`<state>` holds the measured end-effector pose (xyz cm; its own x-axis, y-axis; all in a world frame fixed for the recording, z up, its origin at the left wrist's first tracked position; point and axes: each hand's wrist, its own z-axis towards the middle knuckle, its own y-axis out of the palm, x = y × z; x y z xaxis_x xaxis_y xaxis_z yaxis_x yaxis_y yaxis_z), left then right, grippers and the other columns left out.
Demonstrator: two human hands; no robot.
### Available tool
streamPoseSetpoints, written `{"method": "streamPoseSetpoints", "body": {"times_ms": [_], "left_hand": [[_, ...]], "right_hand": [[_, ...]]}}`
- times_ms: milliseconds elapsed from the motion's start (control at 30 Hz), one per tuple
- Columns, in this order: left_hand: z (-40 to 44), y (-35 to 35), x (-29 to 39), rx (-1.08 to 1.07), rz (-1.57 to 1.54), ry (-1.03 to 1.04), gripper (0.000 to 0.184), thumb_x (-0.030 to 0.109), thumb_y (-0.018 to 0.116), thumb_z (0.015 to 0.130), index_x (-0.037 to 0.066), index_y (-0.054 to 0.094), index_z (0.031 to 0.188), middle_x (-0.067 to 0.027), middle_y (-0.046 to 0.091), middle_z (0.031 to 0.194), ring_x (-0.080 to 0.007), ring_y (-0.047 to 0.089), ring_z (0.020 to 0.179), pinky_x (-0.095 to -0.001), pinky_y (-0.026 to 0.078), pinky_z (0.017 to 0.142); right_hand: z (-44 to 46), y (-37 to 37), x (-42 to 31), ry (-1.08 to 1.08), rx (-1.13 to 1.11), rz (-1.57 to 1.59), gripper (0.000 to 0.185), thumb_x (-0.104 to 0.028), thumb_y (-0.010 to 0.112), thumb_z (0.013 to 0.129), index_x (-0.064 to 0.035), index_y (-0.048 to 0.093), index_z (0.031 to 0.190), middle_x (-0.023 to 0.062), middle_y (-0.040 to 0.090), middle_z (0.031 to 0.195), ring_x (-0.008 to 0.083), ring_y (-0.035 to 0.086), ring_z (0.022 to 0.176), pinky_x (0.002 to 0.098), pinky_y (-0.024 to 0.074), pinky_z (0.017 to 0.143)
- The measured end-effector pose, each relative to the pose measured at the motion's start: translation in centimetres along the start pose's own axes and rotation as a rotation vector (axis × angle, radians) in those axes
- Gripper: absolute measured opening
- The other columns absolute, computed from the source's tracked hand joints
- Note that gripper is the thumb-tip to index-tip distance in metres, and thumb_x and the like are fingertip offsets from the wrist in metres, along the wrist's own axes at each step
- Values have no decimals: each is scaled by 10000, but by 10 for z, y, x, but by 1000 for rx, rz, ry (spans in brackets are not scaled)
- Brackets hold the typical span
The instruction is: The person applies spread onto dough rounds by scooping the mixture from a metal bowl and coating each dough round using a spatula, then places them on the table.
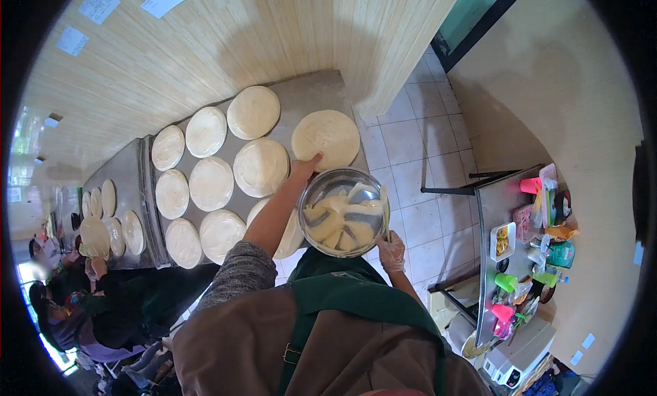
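The near right corner of the worktop (pixel 308 91) hides behind a bowl (pixel 321 184). Just beyond, by the right edge, lies a dough round (pixel 327 132). The left hand (pixel 306 165) is nearer it, the right hand (pixel 392 252) by the bowl's rim; I can't tell either's grip or how open

At centre, the bowl (pixel 342 180) lies between the left hand (pixel 307 166) at upper left and the right hand (pixel 391 252) at lower right. On the table (pixel 308 93) behind, 9 dough discs (pixel 261 167) lie in 3 rows, with 1 separate disc (pixel 326 134) above the bowl. Far left, a 2nd table (pixel 125 173) bears more discs (pixel 133 232); at right, a side table (pixel 487 214) holds a container (pixel 493 243).
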<state>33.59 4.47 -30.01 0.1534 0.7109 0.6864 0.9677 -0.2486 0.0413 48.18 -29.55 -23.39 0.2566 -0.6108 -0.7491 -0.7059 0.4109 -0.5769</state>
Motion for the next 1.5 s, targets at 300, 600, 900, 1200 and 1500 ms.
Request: {"method": "streamPoseSetpoints", "body": {"times_ms": [300,600,900,1200,1500], "left_hand": [[-6,-17,-14,-60,182,-52,621,436,821,750,-49,643,1095,-154,692,1006,-242,675,775,-368,545,685],[-31,-53,-3,-80,582,1,658,560,526,930,-75,624,1075,-191,679,987,-229,660,807,-351,521,675],[-185,-90,-96,110,61,131,639,543,435,968,29,484,1345,-156,622,1206,-259,608,1068,-381,451,897],[-108,-74,-45,19,1004,581,340,303,597,918,61,681,1140,-166,706,930,-264,695,883,-396,555,774],[-116,-71,-42,-23,658,348,229,173,667,848,15,722,1003,-160,715,818,-237,690,580,-349,561,536]], "right_hand": [[-3,-12,-8,88,-134,28,304,-296,658,835,4,605,849,161,600,734,277,571,682,406,462,658],[3,-12,1,-26,-126,-44,357,-349,625,871,2,624,935,228,635,857,414,606,847,465,468,774],[-15,-52,-60,-485,-190,-301,204,-205,541,938,-40,596,1043,180,619,916,400,599,864,491,479,778],[62,-15,-61,-557,-317,-946,281,-250,488,900,-56,687,944,183,690,862,349,681,762,470,541,697],[34,50,-22,-687,-423,-856,336,-173,488,879,-62,622,1166,196,686,857,357,679,741,477,531,658]]}}
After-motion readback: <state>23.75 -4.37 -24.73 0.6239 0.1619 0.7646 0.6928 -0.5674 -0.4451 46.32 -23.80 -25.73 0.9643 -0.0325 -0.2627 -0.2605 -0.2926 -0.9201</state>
